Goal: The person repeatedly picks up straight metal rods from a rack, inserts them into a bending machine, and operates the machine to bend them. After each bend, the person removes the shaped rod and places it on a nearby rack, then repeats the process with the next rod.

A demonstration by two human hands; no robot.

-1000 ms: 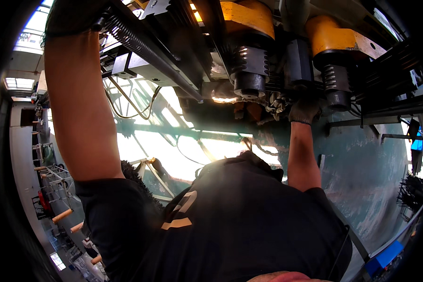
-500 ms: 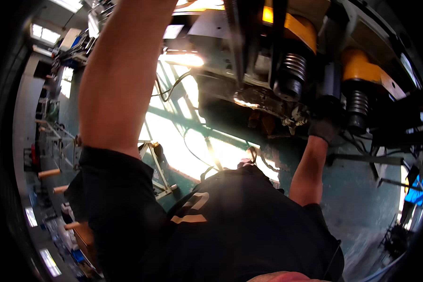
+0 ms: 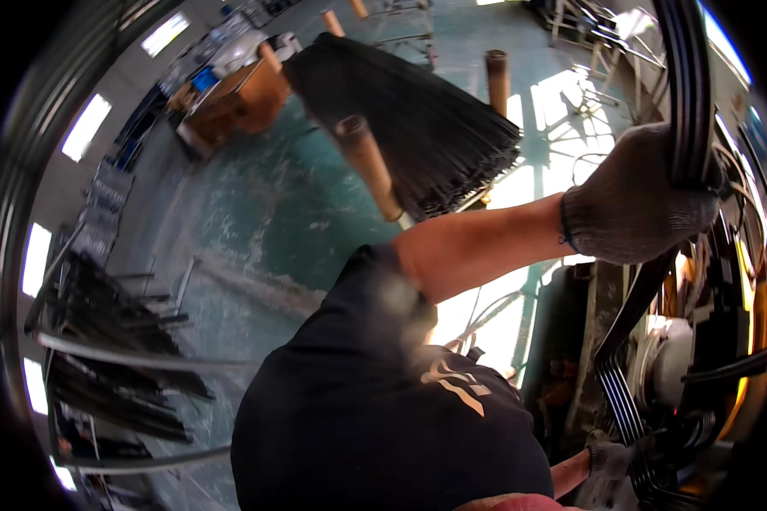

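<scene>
My left hand (image 3: 643, 196), in a grey knit glove, is raised at the right and closed around a bundle of black tubes (image 3: 690, 77). The bundle runs upward past the fist, its tubes lying side by side. Lower down are bent black tubes (image 3: 619, 400), angled in front of the machine; whether they join the upper length is hard to see. At the lower right my right hand (image 3: 609, 460), also gloved, is at these bent tubes, with its fingers seemingly curled round them. Its fingertips are partly hidden in shadow.
A machine (image 3: 665, 366) with a rounded grey housing and yellow parts stands close on the right. Behind my left arm, a stack of long black tubes (image 3: 409, 111) lies between wooden-looking posts (image 3: 371, 166). More dark bars (image 3: 119, 341) rest on a rack at left, near a brown box (image 3: 239, 102).
My body and view have turned left, bringing the tube stack and rack into view. The machine has shifted to the right edge. My left hand, formerly out of frame, now shows gripping black tubes.
</scene>
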